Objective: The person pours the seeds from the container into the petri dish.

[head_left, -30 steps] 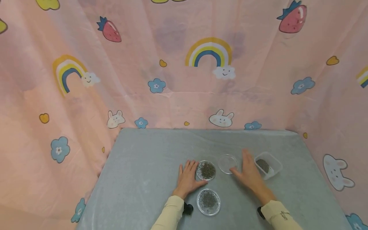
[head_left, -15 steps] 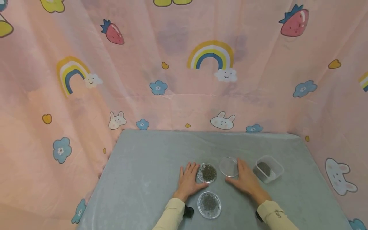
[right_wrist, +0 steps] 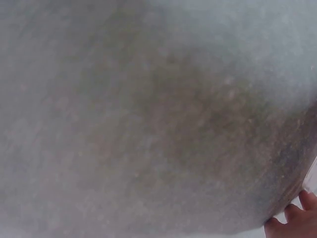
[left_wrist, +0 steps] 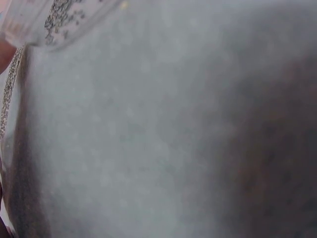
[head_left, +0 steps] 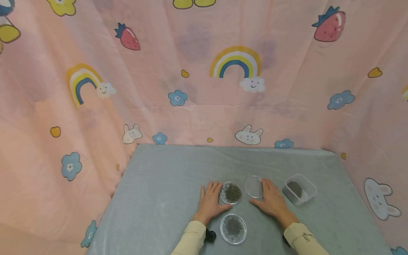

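On the grey table cover (head_left: 165, 184), both hands are laid flat, palms down. The left hand (head_left: 211, 202) is seen with fingers straight and slightly spread; nothing is pinched. Just right of its fingertips, and touched by the thumb at its near edge, a round clear dish of dark granules (head_left: 231, 193) is noted. A second dish of granules (head_left: 233, 228) lies nearer the person, just right of the left wrist and apart from the fingers. The right hand (head_left: 272, 202) is also flat, fingers straight and close together, thumb held out to the left. An empty clear dish (head_left: 253, 186) is recorded just left of its fingertips, its edge at or against the index finger; contact cannot be confirmed. A square clear tub (head_left: 299, 193) holding some dark material stands right of these fingers, apart from them. Wrist views are blurred; only cloth, granules (left_wrist: 62, 15) and fingertips (right_wrist: 297, 220) are resolved.
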The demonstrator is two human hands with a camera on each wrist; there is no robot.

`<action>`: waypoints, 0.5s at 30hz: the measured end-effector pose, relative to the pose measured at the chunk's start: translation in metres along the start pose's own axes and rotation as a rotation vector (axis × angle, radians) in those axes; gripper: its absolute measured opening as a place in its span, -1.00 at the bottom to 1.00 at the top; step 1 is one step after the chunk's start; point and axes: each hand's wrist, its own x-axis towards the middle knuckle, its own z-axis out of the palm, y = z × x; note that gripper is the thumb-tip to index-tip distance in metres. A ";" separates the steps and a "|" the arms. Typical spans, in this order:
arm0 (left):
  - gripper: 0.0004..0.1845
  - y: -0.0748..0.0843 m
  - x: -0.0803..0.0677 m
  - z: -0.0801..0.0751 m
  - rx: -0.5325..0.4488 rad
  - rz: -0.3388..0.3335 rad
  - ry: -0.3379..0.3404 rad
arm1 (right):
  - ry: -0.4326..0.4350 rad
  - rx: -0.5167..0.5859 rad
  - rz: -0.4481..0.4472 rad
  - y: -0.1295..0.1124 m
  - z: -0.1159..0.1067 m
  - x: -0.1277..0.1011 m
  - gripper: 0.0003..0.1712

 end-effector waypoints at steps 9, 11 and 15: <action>-0.04 0.001 -0.001 -0.001 -0.010 -0.014 -0.014 | 0.008 0.002 0.008 0.003 0.005 0.005 0.15; -0.04 0.001 -0.001 -0.002 -0.010 -0.012 -0.014 | 0.009 0.002 0.010 0.003 0.005 0.006 0.14; -0.04 0.002 0.000 -0.003 -0.008 -0.015 -0.021 | 0.017 0.003 0.004 0.002 0.004 0.006 0.12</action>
